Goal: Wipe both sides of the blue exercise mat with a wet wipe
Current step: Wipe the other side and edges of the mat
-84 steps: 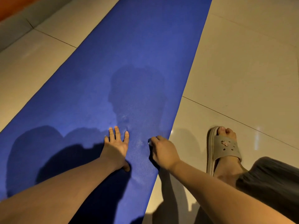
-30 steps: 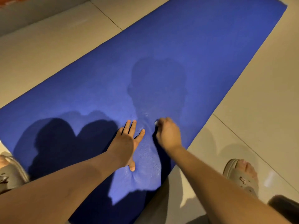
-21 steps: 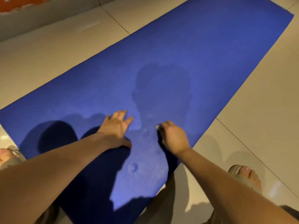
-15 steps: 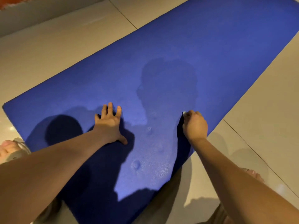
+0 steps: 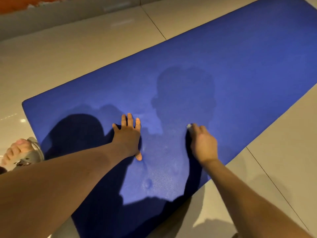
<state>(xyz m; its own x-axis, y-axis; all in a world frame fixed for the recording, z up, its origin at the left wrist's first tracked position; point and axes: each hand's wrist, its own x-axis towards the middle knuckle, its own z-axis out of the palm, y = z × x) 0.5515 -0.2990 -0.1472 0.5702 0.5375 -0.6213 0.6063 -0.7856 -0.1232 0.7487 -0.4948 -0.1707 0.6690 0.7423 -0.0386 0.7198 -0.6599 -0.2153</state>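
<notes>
The blue exercise mat (image 5: 231, 69) lies flat on the tiled floor, running from the lower left to the upper right. My left hand (image 5: 127, 135) presses flat on the mat near its short end, fingers spread. My right hand (image 5: 203, 145) is curled over a small white wet wipe (image 5: 189, 125), and only a corner of the wipe shows past my fingertips. The wipe touches the mat to the right of my left hand. Shadows of my head and arms fall across the mat.
My left foot in a grey slipper (image 5: 25, 153) stands on the beige tile floor (image 5: 85, 48) just off the mat's short end. A grey skirting and an orange wall strip (image 5: 20, 4) run along the top left.
My view has swung toward the mat's short end, which has come into sight. My left hand shifted left, then back toward the middle. My right hand with the wipe slid to the right over the mat.
</notes>
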